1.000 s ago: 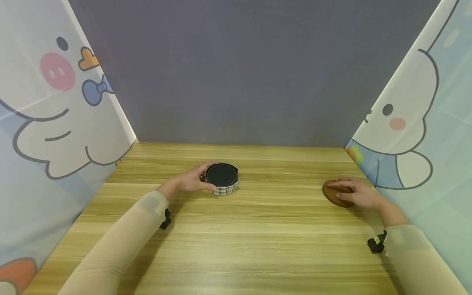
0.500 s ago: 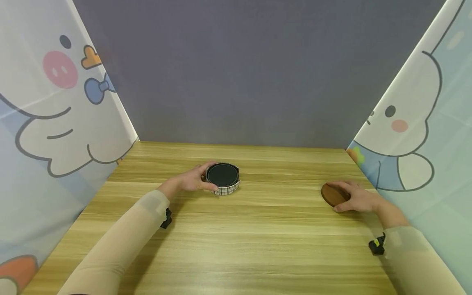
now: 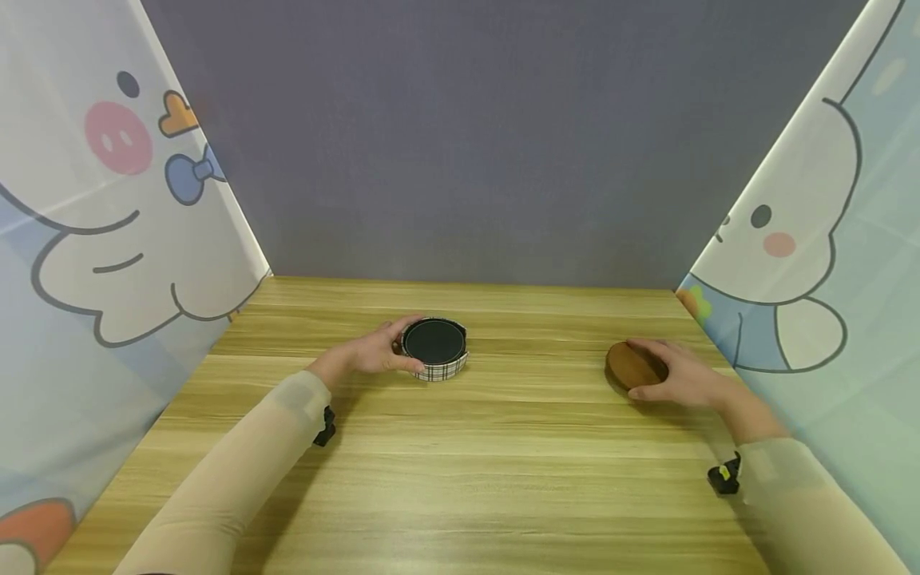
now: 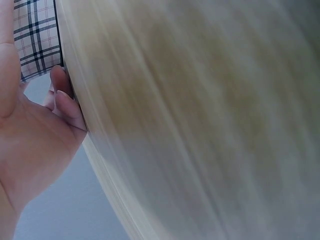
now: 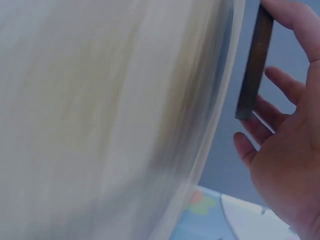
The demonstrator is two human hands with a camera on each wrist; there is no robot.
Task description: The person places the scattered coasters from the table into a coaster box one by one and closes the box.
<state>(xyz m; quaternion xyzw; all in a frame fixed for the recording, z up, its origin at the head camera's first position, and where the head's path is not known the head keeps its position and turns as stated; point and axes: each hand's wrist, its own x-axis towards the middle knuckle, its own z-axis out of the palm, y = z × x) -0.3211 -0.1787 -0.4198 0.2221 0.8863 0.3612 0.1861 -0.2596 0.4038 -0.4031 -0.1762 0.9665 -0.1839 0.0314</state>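
Left of centre on the table stands a round coaster holder (image 3: pixel 442 372) with a white-and-black plaid side. A black disc (image 3: pixel 434 341) lies in its top. My left hand (image 3: pixel 370 349) grips the holder's left side, thumb in front and fingers behind; its plaid wall (image 4: pixel 36 37) shows in the left wrist view. At the right, my right hand (image 3: pixel 686 378) pinches a round brown wooden coaster (image 3: pixel 632 366) by its edge. In the right wrist view the coaster (image 5: pixel 255 62) appears edge-on, raised off the tabletop, between thumb and fingers.
A wood-grain table (image 3: pixel 489 463) spreads beneath both hands. Behind it rises a dark grey panel (image 3: pixel 474 144). Cartoon-printed cloths hang at the left (image 3: pixel 65 263) and right (image 3: pixel 812 239). Each wrist carries a small black device.
My right hand has shifted from resting on the brown coaster to pinching its edge, lifted it and moved it a little left. The left hand and the holder stay in place.
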